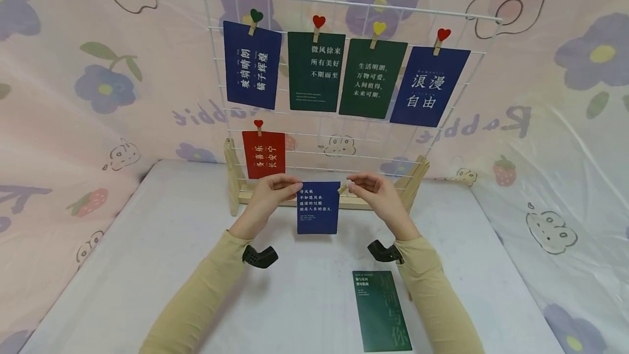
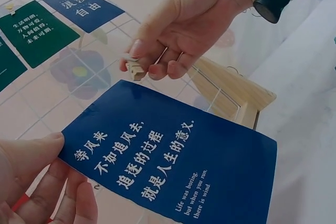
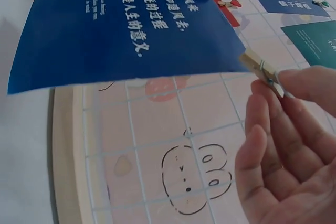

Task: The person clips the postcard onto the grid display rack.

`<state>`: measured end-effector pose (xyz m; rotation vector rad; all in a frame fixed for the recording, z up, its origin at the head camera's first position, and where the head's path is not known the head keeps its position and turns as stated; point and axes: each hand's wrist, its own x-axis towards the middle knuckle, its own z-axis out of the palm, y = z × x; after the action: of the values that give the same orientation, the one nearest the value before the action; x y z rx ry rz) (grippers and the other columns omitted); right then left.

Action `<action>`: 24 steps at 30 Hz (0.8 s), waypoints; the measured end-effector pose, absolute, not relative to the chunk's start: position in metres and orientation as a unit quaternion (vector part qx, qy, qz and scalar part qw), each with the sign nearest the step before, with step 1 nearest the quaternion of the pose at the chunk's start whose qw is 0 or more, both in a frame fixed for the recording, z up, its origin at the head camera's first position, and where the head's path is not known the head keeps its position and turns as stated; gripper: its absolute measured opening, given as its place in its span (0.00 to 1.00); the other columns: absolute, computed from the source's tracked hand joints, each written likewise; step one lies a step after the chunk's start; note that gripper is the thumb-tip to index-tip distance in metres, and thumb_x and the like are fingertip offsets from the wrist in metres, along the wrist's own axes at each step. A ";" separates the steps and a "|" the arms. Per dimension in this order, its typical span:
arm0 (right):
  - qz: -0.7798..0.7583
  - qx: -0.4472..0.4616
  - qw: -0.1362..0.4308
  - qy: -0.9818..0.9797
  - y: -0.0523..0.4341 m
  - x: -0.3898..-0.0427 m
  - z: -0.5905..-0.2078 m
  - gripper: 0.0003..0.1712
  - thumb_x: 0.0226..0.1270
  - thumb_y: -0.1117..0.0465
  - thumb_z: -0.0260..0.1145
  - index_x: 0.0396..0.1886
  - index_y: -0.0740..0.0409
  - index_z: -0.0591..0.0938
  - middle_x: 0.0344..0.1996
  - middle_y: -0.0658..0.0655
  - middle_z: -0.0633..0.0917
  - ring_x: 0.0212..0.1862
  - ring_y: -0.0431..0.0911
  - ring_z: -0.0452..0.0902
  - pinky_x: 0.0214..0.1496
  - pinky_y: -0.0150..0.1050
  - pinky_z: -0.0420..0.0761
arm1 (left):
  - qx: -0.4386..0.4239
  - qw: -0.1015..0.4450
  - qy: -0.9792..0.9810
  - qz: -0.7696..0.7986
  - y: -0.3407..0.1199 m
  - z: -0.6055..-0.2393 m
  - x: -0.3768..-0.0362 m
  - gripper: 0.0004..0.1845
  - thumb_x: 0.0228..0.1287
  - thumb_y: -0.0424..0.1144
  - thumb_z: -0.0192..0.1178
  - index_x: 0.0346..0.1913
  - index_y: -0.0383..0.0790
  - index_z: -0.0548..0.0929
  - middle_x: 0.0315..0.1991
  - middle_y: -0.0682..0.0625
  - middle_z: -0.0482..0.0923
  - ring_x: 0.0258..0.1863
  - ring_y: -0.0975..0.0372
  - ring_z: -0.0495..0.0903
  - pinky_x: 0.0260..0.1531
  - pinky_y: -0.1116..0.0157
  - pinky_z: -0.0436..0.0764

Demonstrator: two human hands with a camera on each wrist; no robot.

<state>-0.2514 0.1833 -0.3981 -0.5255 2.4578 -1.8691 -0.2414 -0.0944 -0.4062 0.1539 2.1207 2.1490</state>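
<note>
My left hand (image 1: 265, 196) pinches a dark blue card (image 1: 318, 222) with white Chinese writing by its upper left corner, thumb on the printed side. A small wooden clothespin (image 3: 261, 71) is pinched between the thumb and fingers of my right hand (image 1: 382, 200). Its tip is at the card's upper right corner; whether it touches the card I cannot tell. Both hands are in front of the lower part of a white wire grid rack (image 1: 354, 3). To the left, just behind my left hand, a red card (image 1: 263, 154) hangs on the grid.
Two blue cards, one of them at the right end (image 1: 428, 87), and two green cards hang in the top row from heart-topped clothespins. A wooden stand (image 1: 228, 179) supports the grid. One long green card (image 1: 382, 313) lies on the white tabletop near my right forearm.
</note>
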 end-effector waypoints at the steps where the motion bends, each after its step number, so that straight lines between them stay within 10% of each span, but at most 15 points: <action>1: -0.599 -0.167 0.003 0.783 0.182 -0.252 -0.397 0.21 0.64 0.56 0.68 0.52 0.65 0.80 0.43 0.58 0.84 0.47 0.52 0.80 0.50 0.34 0.79 | 0.054 0.059 0.701 0.708 -0.094 -0.405 -0.242 0.14 0.62 0.38 0.65 0.49 0.36 0.82 0.43 0.44 0.82 0.45 0.55 0.81 0.52 0.60 0.78; 24: -0.610 -0.144 -0.131 0.768 0.164 -0.281 -0.356 0.19 0.66 0.55 0.66 0.52 0.61 0.81 0.45 0.56 0.82 0.47 0.46 0.77 0.51 0.34 0.77 | 0.110 -0.083 0.728 0.671 -0.081 -0.370 -0.276 0.13 0.61 0.35 0.65 0.48 0.33 0.85 0.41 0.44 0.82 0.41 0.56 0.80 0.44 0.68 0.81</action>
<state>-0.2806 0.1644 -0.3559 -0.4928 2.6369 -2.0947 -0.2757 -0.0812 -0.3699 0.3663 2.4185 2.2278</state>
